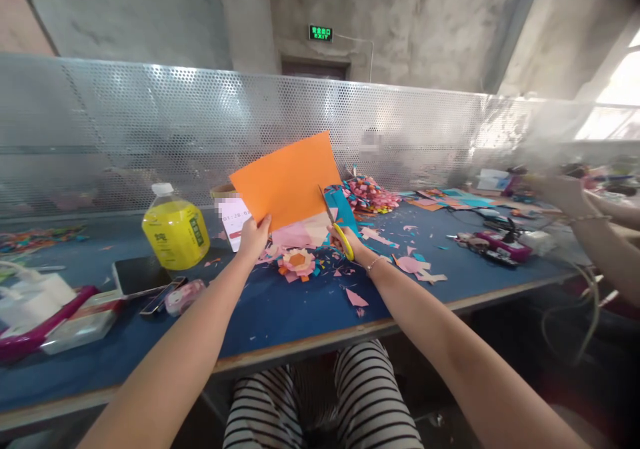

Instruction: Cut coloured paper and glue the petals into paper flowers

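Note:
My left hand [256, 237] pinches the lower left edge of an orange sheet of paper [290, 179], held up above the table. In my right hand [350, 243] is a pair of scissors [344, 241] with yellow handles. Its blades point up and left, beside the sheet's right edge; whether they touch the paper I cannot tell. Below the sheet lies a layered paper flower [297, 263] in pink, cream and blue with an orange centre. Blue paper [350, 212] and pale pink paper [300, 233] lie behind my hands.
A yellow bottle [175, 232] and a phone showing a timer [231, 221] stand at left. A heap of pink cut paper [370, 194] is behind. Scraps [357, 297] dot the blue table [310, 319]. A power strip [510, 245] and another person's arm [595, 225] are at right.

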